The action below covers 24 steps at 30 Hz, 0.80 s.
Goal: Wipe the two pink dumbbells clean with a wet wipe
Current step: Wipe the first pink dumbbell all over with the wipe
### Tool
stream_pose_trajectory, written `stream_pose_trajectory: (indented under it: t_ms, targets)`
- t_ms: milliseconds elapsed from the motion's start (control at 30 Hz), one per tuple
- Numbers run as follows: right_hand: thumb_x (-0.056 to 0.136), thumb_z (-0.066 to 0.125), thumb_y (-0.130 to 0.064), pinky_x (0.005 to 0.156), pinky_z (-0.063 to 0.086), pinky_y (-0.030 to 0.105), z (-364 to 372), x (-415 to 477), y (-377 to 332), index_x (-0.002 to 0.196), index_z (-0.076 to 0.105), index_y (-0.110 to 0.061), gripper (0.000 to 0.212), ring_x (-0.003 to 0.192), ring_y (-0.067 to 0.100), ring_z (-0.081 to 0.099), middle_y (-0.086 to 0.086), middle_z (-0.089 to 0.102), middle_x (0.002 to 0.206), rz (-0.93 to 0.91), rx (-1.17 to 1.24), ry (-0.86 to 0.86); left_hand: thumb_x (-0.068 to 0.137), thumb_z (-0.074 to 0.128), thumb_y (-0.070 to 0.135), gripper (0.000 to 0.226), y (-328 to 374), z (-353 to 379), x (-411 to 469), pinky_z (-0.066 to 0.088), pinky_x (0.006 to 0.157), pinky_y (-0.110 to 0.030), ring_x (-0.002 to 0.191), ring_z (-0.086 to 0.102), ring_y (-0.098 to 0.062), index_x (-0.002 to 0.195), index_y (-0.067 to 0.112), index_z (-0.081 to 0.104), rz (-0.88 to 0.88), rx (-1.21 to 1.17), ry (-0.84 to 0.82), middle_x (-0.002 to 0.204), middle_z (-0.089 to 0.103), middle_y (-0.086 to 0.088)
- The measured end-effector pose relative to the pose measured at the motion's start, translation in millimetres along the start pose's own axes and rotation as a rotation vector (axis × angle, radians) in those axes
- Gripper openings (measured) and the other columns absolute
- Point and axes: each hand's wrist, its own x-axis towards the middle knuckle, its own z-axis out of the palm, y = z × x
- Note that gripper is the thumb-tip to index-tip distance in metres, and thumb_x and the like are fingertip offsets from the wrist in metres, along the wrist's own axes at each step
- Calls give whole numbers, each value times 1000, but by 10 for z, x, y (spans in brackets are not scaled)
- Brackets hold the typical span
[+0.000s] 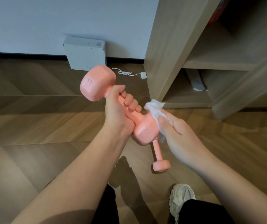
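Observation:
My left hand point(120, 109) grips the handle of a pink dumbbell point(97, 83), holding it tilted above the floor with one head up to the left and the other head low near my right hand. My right hand point(176, 128) presses a white wet wipe point(157, 112) against the side of that lower head. A second pink dumbbell point(159, 157) lies on the wooden floor below, its far end hidden behind the held one.
A wooden shelf unit point(166, 50) stands at the right. A white flat box point(86, 55) leans on the wall, with a white cable and charger point(143, 75) beside it. My white shoe point(180, 199) is at the bottom.

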Motion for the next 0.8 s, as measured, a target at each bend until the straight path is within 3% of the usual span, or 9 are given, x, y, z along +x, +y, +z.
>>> stream_pose_trajectory:
  t_ms: [167, 233, 333, 400, 500, 567, 633, 667, 800]
  targets:
    - [96, 33, -47, 69, 43, 18, 63, 156, 1, 118, 64, -38, 38, 71, -4, 52, -23, 57, 77, 174, 225, -75, 87, 49, 17, 33, -8, -5, -16, 29, 40, -23, 38, 21, -13, 58, 19, 33, 4, 93, -75, 44, 26, 4]
    - [102, 35, -45, 67, 44, 27, 71, 201, -20, 112, 64, -31, 33, 64, 6, 52, -10, 57, 69, 323, 329, -82, 86, 48, 17, 32, 6, 12, -22, 29, 40, -23, 38, 21, -13, 58, 19, 33, -2, 116, -119, 44, 25, 4]
    - [103, 30, -43, 64, 41, 15, 119, 155, -57, 111, 63, -26, 38, 63, -1, 51, -18, 56, 69, 206, 276, -47, 87, 47, 17, 32, 40, 28, -16, 29, 39, -23, 37, 21, -13, 58, 19, 33, 2, 127, -132, 44, 24, 5]
    - [102, 26, -45, 80, 41, 12, 205, 83, -71, 129, 56, -25, 45, 90, -7, 55, -26, 60, 97, 82, 186, -8, 87, 48, 18, 32, 63, 32, -8, 29, 39, -23, 38, 20, -13, 58, 19, 33, 11, 116, -97, 44, 23, 5]
    - [102, 25, -49, 114, 30, 43, 308, 45, -82, 146, 40, -26, 52, 131, 8, 42, -13, 46, 141, 72, 61, 56, 86, 48, 17, 32, 83, 25, -12, 28, 39, -22, 38, 20, -13, 59, 19, 31, 20, 85, -47, 45, 23, 5]
    - [93, 25, -53, 109, 37, 42, 300, 70, -115, 136, 49, -28, 56, 121, 6, 50, -12, 54, 127, 102, 133, 28, 86, 47, 16, 31, 95, 20, -28, 28, 40, -22, 39, 19, -14, 59, 19, 31, 32, 104, -69, 45, 23, 4]
    - [96, 31, -50, 80, 50, 21, 251, 119, -145, 113, 63, -33, 40, 86, -4, 59, -13, 59, 93, 182, 331, -12, 86, 45, 16, 31, 101, 26, -53, 27, 40, -23, 39, 20, -15, 58, 19, 30, 52, 163, -134, 44, 24, 4]
    - [100, 33, -47, 69, 48, 21, 226, 138, -146, 106, 65, -35, 35, 74, 0, 58, -11, 56, 83, 247, 394, -18, 86, 45, 15, 32, 98, 33, -70, 28, 39, -23, 38, 21, -15, 58, 18, 30, 59, 194, -169, 43, 24, 3]
    - [102, 36, -46, 89, 44, 43, 154, 135, -40, 127, 59, -24, 40, 78, 16, 51, -2, 54, 84, 403, 434, -80, 87, 44, 12, 35, 89, 72, -109, 29, 39, -22, 35, 23, -14, 54, 17, 33, 46, 254, -243, 42, 27, 3]
